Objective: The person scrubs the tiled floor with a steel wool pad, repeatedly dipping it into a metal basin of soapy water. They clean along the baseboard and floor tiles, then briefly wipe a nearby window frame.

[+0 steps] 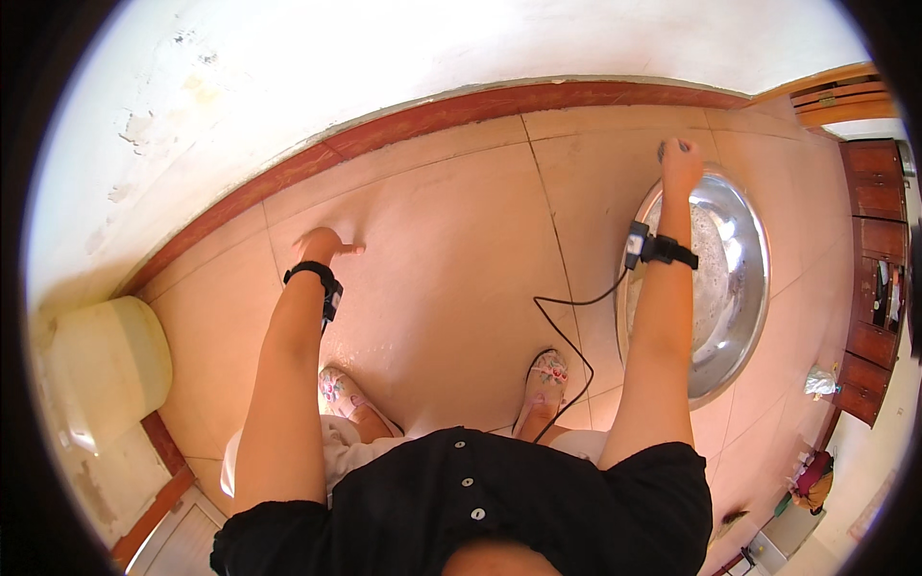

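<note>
My left hand [320, 245] hangs over the tiled floor with the thumb spread apart, and nothing shows in it. On my right side, the fingers of my right hand [680, 167] are closed around a small dark grey item [662, 151], possibly a scouring pad, mostly hidden by the hand. That hand is over the far rim of a large shiny metal basin [749, 266]. Cloudy water with foam [709, 288] lies in the basin. My right forearm crosses above it and hides part of it.
A pale plastic drum [115, 360] stands by the wall at the left. Ahead runs a red skirting [432, 111] below a peeling white wall. A black cable [587, 360] trails from my right wrist strap. Wooden cabinets [875, 252] and a plastic bag [821, 381] are at the right.
</note>
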Available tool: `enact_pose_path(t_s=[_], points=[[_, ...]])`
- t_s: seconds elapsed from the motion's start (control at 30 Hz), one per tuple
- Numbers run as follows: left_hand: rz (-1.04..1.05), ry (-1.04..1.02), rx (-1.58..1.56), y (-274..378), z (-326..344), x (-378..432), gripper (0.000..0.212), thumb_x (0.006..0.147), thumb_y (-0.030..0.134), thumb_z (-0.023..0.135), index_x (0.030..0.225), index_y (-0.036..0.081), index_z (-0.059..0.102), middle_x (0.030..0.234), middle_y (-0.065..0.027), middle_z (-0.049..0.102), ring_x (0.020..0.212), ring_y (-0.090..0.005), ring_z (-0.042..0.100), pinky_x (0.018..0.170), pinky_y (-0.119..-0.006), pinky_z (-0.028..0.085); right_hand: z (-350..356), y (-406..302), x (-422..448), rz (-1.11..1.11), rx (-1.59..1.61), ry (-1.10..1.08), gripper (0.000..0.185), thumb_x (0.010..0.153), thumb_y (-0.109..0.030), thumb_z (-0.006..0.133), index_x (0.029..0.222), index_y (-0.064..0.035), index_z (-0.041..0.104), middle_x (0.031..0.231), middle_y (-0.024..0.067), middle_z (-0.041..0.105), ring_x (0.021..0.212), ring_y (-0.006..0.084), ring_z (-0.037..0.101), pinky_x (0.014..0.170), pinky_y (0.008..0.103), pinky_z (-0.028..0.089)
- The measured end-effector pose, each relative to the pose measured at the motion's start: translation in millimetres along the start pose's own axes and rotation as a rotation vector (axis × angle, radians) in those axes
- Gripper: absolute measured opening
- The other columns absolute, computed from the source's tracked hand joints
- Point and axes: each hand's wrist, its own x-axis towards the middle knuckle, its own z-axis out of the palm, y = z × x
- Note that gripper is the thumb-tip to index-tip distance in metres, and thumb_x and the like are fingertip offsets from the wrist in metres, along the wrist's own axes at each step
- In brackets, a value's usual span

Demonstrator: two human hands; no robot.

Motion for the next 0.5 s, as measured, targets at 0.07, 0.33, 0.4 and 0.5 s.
enact_pose_path(t_s=[0.07,0.33,0.4,0.5], points=[[-0.057,-0.059,0.042,0.1,1.3,6.4,0.104,0.063,0.096,0.056,0.121,0.012,0.073,0.135,-0.0127,0.065,0.131,-0.0382,0.055,0.112,-0.064,0.030,25.6,-16.1,11.9,0.104,0.235,-0.089,0.042,0.081,-0.035,0.072,0.103,0.0008,0.071,0.100,0.0175,0.073,0.094,0.0299,0.070,0.085,0.0382,0.053],[-0.125,0.023,0.111,1.0,7.8,-0.3,0.093,0.060,0.093,0.063,0.087,0.005,0.077,0.103,-0.0149,0.075,0.107,-0.0373,0.069,0.107,-0.064,0.038,119.2,-50.9,35.4,0.589,0.869,-0.317,0.028,0.081,-0.024,0.076,0.093,0.0002,0.067,0.082,0.0094,0.066,0.065,0.0192,0.060,0.052,0.0316,0.047],[-0.141,-0.015,0.129,-3.1,8.1,-1.9,0.103,0.061,0.093,0.062,0.111,0.003,0.076,0.111,-0.0167,0.074,0.110,-0.0374,0.068,0.111,-0.063,0.034,127.4,-62.1,39.9,0.712,0.895,-0.393,0.025,0.082,-0.021,0.076,0.091,-0.0006,0.065,0.078,0.0077,0.063,0.061,0.0186,0.055,0.047,0.0316,0.041],[-0.142,-0.002,0.141,0.0,7.1,-7.5,0.100,0.061,0.093,0.062,0.100,0.002,0.078,0.107,-0.0170,0.074,0.108,-0.0360,0.069,0.111,-0.063,0.033,142.8,-66.7,45.7,0.785,0.988,-0.353,0.024,0.083,-0.019,0.076,0.091,-0.0012,0.062,0.077,0.0065,0.060,0.057,0.0177,0.048,0.044,0.0302,0.034]])
